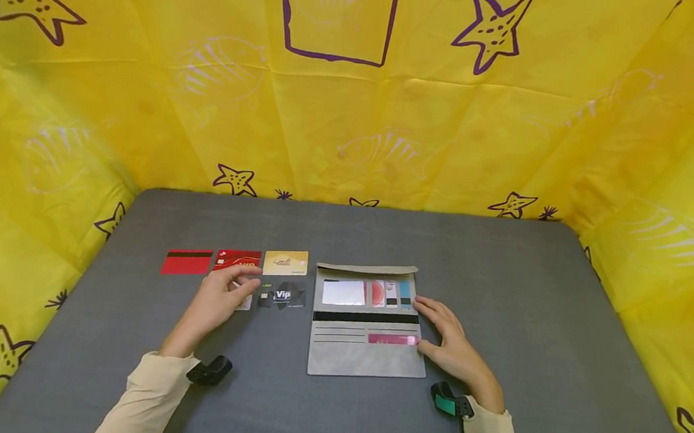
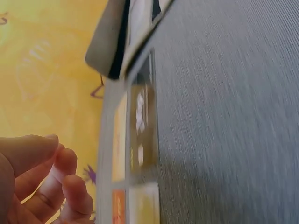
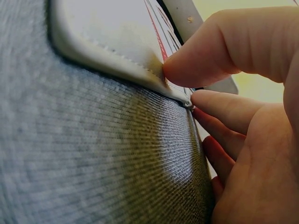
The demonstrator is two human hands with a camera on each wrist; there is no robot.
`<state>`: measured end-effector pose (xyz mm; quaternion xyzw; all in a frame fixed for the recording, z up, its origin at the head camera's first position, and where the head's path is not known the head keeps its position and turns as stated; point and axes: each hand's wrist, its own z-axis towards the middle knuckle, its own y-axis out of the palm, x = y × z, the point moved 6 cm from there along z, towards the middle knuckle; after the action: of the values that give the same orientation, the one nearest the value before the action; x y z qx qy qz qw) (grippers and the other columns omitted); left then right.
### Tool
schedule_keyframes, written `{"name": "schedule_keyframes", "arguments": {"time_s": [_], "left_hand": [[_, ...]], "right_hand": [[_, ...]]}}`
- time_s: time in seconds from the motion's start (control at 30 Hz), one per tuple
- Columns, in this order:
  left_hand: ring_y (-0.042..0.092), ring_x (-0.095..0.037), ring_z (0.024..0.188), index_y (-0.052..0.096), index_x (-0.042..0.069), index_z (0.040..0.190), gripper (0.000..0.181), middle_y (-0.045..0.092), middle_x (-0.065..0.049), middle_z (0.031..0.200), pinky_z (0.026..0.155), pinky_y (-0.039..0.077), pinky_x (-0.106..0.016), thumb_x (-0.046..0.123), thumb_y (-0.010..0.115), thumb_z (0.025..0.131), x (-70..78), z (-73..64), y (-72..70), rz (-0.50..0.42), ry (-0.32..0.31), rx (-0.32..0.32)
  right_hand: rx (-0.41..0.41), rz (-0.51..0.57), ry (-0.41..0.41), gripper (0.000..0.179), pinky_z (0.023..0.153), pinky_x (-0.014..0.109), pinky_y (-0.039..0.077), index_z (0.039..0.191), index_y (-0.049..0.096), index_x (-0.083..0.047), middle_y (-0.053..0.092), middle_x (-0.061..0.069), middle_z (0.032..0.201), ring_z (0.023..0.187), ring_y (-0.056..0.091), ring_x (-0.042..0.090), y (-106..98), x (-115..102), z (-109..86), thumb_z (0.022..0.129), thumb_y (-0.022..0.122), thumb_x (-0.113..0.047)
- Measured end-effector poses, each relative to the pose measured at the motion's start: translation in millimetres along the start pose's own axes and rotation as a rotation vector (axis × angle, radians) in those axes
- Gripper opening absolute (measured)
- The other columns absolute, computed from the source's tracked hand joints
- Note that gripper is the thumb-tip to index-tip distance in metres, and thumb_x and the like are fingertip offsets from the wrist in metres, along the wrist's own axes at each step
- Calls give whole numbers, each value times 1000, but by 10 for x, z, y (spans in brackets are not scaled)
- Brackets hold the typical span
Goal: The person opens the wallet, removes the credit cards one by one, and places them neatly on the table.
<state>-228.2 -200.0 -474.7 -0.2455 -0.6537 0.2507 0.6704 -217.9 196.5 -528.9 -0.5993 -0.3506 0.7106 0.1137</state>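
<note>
A light grey wallet (image 1: pixel 366 367) lies unfolded on the table, cards showing in its upper pockets and a pink card (image 1: pixel 393 339) in a lower slot. At its right edge, my right hand (image 1: pixel 455 348) touches it with fingers and thumb spread apart; in the right wrist view the thumb (image 3: pixel 201 56) rests on the stitched border. My left hand (image 1: pixel 216 309) hovers over the loose cards, fingers bent loosely, nothing between them. Partly beneath it are a red card (image 1: pixel 237 258) and a pale card (image 1: pixel 245 303). A dark grey Vip card (image 1: pixel 283 295) lies just right of its fingertips.
A gold card (image 1: pixel 285 263) lies above the Vip card, and a red card with a black stripe (image 1: pixel 187 262) is at the far left of the group. Yellow patterned cloth (image 1: pixel 357 119) rises behind and beside the grey table (image 1: pixel 325 426).
</note>
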Motion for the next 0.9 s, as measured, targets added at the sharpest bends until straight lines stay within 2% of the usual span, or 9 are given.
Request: {"name": "schedule_keyframes", "arguments": {"time_s": [0.17,0.47,0.7,0.9], "left_hand": [[54,-14,61,68,3,119,27,68,-16,85,56,44,-23,11,67,93,112,1,172,-53,-9,-52],[52,-10,59,69,2,116,25,65,-17,80,56,41,-23,9,67,92,275,-29,481,-125,8,-113],[50,-10,62,70,5,115,23,64,-8,78,57,40,-22,12,67,93,413,-62,702,-134,12,-186],[50,-9,65,71,6,113,22,66,-3,81,59,40,-21,15,68,93,554,-75,885,-124,62,-255]], "right_hand": [[-3,3,2,66,108,70,20,143,50,-4,41,12,154,142,28,40,-3,-3,-2,79,66,-3],[-7,-4,7,65,108,70,20,143,49,-4,41,13,154,142,28,40,0,2,7,80,66,-3],[-11,-10,-2,65,108,70,21,143,49,-2,41,13,154,142,28,41,0,-11,8,81,66,-3],[-11,-16,-5,65,107,71,22,144,49,-3,40,14,154,142,28,41,1,-8,6,81,66,-3]]}}
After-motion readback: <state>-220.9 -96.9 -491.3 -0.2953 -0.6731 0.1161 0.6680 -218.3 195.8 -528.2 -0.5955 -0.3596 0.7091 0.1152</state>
